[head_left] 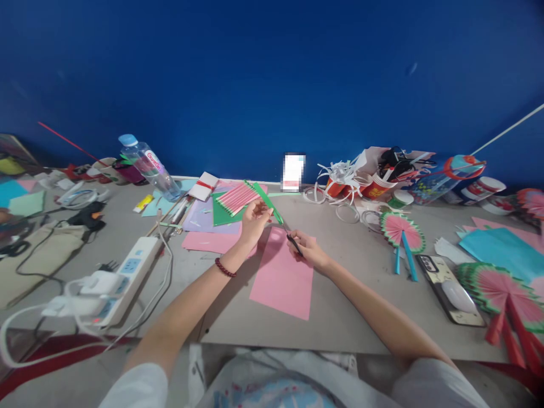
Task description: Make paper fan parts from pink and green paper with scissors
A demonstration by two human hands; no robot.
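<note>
My left hand point(257, 217), with a dark red bead bracelet point(225, 268) at the wrist, pinches a narrow green paper strip point(267, 201). In my right hand point(312, 251) is a pair of scissors point(295, 246) with dark handles. Their blades point away from me and meet the strip's near end; whether they are parted I cannot tell. Below both hands a pink paper sheet point(283, 283) lies flat on the table. Just behind my left hand, a pleated pink paper point(238, 198) with green edges rests on a green sheet point(223, 217).
A power strip point(136, 272) with cables and a tilted water bottle point(153, 167) are on the left. A blurred upright white rectangle point(293, 171) stands by the blue wall. Cups point(380, 187) with paper scraps, paper fans point(403, 232) and a phone point(450, 292) under a mouse point(458, 297) occupy the right.
</note>
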